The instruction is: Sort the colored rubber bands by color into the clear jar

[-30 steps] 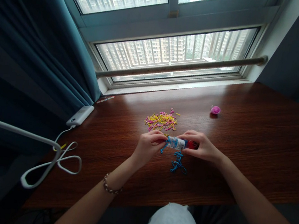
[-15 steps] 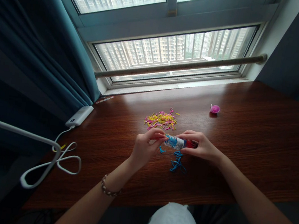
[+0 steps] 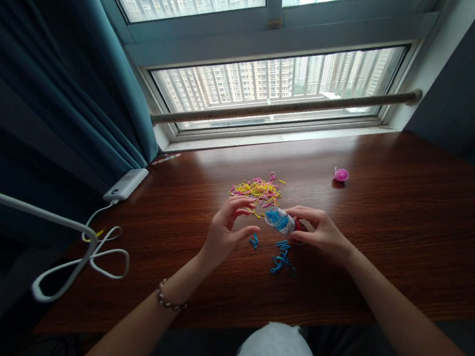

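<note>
Bottle: small, see-through, shiny wall. Bright blue pieces packed inside, most visible toward the end facing the left fingers. White printed label around the middle; print too small to read. Red section at the other end, partly covered by the right fingers. Whether the left-facing end is open: cannot tell.

Right hand: clamped on the bottle, fingers along the far side, thumb along the near side, red section between them. Bottle juts out past these fingertips toward the left hand, on a slant. Whether it touches the table underneath: cannot tell.

Left hand: thumb and fingers spread apart, curved, nothing seen between them. Bottle's clear end just beyond the left fingertips, a narrow gap between.

Around the fingers: small blue cluster just on the near side of the left thumb tip. Larger group of blue loops nearer the body than the right thumb. Yellow-and-pink heap just beyond the left fingers. Pink cup-like piece well beyond the right fingers.
</note>
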Demonstrator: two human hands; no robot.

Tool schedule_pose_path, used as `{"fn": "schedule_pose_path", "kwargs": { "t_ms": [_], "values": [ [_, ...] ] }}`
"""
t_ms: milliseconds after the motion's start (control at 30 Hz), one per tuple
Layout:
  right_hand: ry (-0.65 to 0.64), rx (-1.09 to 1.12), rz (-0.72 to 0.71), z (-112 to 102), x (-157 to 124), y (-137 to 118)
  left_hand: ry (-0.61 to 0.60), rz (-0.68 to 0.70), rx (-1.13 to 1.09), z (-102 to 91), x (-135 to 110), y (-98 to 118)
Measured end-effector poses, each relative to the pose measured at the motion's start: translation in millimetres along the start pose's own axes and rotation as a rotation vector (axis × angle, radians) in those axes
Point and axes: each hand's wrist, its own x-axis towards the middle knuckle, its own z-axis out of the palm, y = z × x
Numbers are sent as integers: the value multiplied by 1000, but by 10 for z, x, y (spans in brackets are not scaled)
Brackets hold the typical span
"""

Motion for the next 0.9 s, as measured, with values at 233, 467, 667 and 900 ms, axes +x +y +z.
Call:
{"fn": "schedule_pose_path", "kwargs": {
  "t_ms": [233,467,667,900],
  "values": [
    [73,119,41,490,219,-82,6,-50,-81,-5,-61,-41],
    [-47,-647,387,541,-173,-213,299,-126,-236,-388,-82,-241],
    [-56,-669,448,713,-164,-113,435,-128,-182,-530,-177,-366],
    [-71,-666,450,959,225,-59,377,-113,57,-511,-222,-288]
  ]
}}
